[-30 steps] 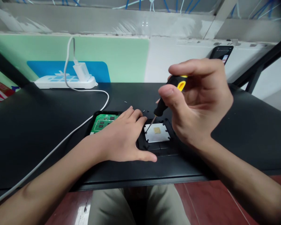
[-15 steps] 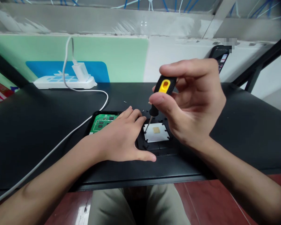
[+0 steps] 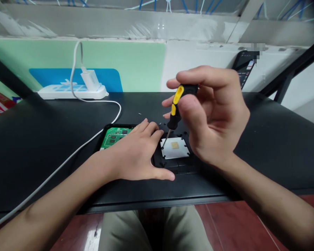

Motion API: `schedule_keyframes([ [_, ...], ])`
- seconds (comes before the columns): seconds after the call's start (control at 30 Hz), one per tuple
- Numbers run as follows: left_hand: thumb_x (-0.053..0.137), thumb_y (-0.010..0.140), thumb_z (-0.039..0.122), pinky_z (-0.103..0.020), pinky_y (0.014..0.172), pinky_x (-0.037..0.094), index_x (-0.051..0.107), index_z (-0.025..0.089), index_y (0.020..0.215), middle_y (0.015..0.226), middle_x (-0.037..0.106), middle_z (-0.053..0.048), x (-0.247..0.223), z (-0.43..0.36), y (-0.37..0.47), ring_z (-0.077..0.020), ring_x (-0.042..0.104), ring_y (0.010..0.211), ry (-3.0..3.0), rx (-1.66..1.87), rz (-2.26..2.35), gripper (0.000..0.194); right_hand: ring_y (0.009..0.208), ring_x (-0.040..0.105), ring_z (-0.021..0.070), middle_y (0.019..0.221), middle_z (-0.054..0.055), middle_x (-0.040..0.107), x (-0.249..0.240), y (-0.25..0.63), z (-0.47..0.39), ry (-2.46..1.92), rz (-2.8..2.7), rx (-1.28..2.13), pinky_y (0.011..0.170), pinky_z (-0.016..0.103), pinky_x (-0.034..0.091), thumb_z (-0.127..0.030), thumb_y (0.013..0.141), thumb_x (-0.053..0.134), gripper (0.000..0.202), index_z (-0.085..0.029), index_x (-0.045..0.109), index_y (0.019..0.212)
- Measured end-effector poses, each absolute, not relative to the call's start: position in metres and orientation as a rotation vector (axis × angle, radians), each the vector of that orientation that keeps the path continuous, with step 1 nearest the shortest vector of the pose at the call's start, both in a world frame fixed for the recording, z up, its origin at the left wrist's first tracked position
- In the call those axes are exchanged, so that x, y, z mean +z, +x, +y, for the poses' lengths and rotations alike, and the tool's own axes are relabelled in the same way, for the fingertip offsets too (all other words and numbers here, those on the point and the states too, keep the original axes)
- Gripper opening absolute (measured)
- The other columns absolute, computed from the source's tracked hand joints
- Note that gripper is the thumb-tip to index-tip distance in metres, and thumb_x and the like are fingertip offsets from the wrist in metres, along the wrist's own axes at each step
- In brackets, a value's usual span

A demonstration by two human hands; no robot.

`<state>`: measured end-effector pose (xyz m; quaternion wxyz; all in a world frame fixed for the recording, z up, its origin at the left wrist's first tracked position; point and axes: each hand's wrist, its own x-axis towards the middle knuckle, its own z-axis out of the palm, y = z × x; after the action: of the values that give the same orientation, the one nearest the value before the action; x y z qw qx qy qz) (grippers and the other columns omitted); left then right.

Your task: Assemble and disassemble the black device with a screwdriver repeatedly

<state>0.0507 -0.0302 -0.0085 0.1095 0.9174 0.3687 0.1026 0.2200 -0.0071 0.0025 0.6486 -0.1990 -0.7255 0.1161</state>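
Note:
A black-and-yellow screwdriver point(image 3: 177, 101) is held by its handle between the thumb and fingers of my right hand point(image 3: 214, 111). Its thin shaft slants down to the left edge of a silver metal plate point(image 3: 169, 151), where the tip meets a dark screw spot. A small tan square point(image 3: 175, 145) sits on the plate's middle. My left hand point(image 3: 138, 153) lies flat with the thumb stretched out, pressing on the black casing point(image 3: 179, 168) around the plate. Left of that hand a green circuit board point(image 3: 113, 136) shows in the casing, partly covered by the hand.
A white power strip point(image 3: 73, 91) with a plugged-in charger point(image 3: 90, 80) lies at the back left. Its white cable point(image 3: 68, 158) runs across the black table point(image 3: 272, 150). Tiny loose screws point(image 3: 139, 113) lie behind the casing. A phone point(image 3: 244, 68) leans on the wall.
The screwdriver handle has turned in my right hand, its yellow part now facing left. My right fingers have spread and shifted a little. The tip and my left hand stay where they were.

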Motion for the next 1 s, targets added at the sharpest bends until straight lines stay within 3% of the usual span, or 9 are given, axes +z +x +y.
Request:
schedule_keyframes([
  [0.17, 0.071, 0.074, 0.075, -0.057, 0.125, 0.019, 0.055, 0.01, 0.129, 0.128, 0.057, -0.019, -0.0076, -0.0299, 0.0505, -0.0401, 0.051, 0.129, 2.694, 0.287, 1.089, 0.086, 0.076, 0.062, 0.0104, 0.106, 0.001, 0.068, 0.0053, 0.2219, -0.0019, -0.309, -1.62, 0.154, 0.052, 0.021, 0.055, -0.019, 0.077, 0.082, 0.034, -0.027, 0.073, 0.109],
  [0.33, 0.069, 0.076, 0.076, -0.059, 0.125, 0.018, 0.055, 0.011, 0.13, 0.133, 0.055, -0.019, -0.0111, -0.0297, 0.0498, -0.042, 0.045, 0.136, 2.725, 0.284, 1.092, 0.086, 0.1, 0.07, 0.0147, 0.111, 0.0, 0.066, 0.004, 0.22, -0.0096, -0.453, -1.607, 0.331, 0.067, 0.023, 0.062, -0.017, 0.093, 0.063, 0.024, -0.025, 0.066, 0.115],
  [0.43, 0.068, 0.076, 0.077, -0.061, 0.124, 0.019, 0.053, 0.009, 0.134, 0.137, 0.053, -0.021, -0.0129, -0.0297, 0.0496, -0.0436, 0.044, 0.137, 2.727, 0.293, 1.101, 0.091, 0.103, 0.071, 0.0158, 0.124, 0.002, 0.064, 0.0, 0.2204, -0.0099, -0.427, -1.647, 0.406, 0.072, 0.026, 0.064, -0.026, 0.099, 0.052, 0.027, -0.025, 0.059, 0.125],
  [0.53, 0.069, 0.075, 0.077, -0.062, 0.123, 0.02, 0.052, 0.01, 0.136, 0.14, 0.052, -0.021, -0.0134, -0.0295, 0.0498, -0.0445, 0.043, 0.138, 2.721, 0.324, 1.095, 0.092, 0.102, 0.071, 0.0156, 0.125, 0.003, 0.066, -0.0034, 0.222, -0.0066, -0.451, -1.676, 0.416, 0.073, 0.026, 0.064, -0.028, 0.102, 0.046, 0.029, -0.026, 0.054, 0.13],
  [0.8, 0.07, 0.076, 0.074, -0.061, 0.124, 0.019, 0.051, 0.013, 0.136, 0.139, 0.055, -0.021, -0.007, -0.0293, 0.0507, -0.0438, 0.041, 0.141, 2.66, 0.271, 1.084, 0.088, 0.079, 0.064, 0.0134, 0.119, 0.001, 0.063, 0.0003, 0.222, -0.0017, -0.381, -1.668, 0.325, 0.055, 0.026, 0.057, -0.032, 0.087, 0.072, 0.033, -0.032, 0.064, 0.119],
  [0.9, 0.072, 0.075, 0.072, -0.06, 0.124, 0.018, 0.051, 0.013, 0.136, 0.135, 0.057, -0.019, -0.0065, -0.0295, 0.0505, -0.043, 0.045, 0.138, 2.649, 0.28, 1.08, 0.088, 0.079, 0.064, 0.0118, 0.118, 0.0, 0.065, 0.0013, 0.221, -0.0025, -0.386, -1.664, 0.241, 0.058, 0.024, 0.058, -0.034, 0.084, 0.077, 0.035, -0.029, 0.065, 0.116],
  [1.0, 0.072, 0.076, 0.073, -0.059, 0.125, 0.017, 0.052, 0.012, 0.136, 0.135, 0.056, -0.019, -0.0083, -0.0295, 0.0504, -0.0421, 0.046, 0.136, 2.676, 0.294, 1.069, 0.087, 0.088, 0.068, 0.0126, 0.119, 0.001, 0.064, 0.0008, 0.2193, -0.006, -0.437, -1.624, 0.298, 0.058, 0.021, 0.061, -0.031, 0.089, 0.071, 0.029, -0.03, 0.063, 0.117],
])
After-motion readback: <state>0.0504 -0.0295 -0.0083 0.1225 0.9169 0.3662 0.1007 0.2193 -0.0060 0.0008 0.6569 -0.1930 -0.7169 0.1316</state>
